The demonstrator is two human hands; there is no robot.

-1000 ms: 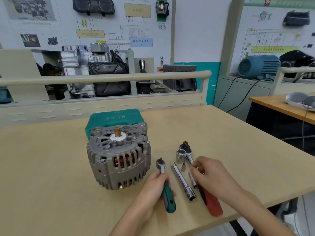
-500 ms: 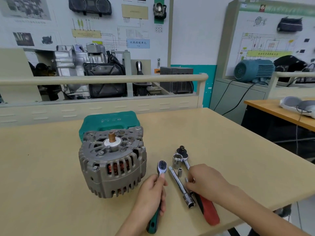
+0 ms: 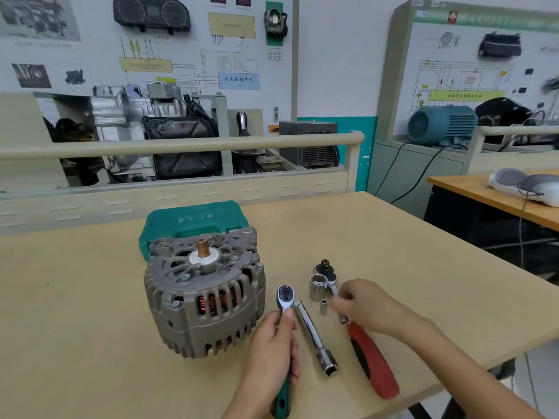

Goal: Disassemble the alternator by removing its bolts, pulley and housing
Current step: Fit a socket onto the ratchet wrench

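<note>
The alternator (image 3: 205,297) stands with its shaft up, tilted far. The left hand (image 3: 272,352) grips the ratchet (image 3: 286,300); the right hand's (image 3: 367,306) grip is blurred.

You are in an automotive training workshop. Wiring-diagram teaching boards (image 3: 193,55) with a mounted instrument cluster (image 3: 151,10) line the wall, a cutaway engine (image 3: 151,128) and blue electric motor (image 3: 441,124) stand on display, and your wooden workbench (image 3: 393,267) holds socket tools.
</note>
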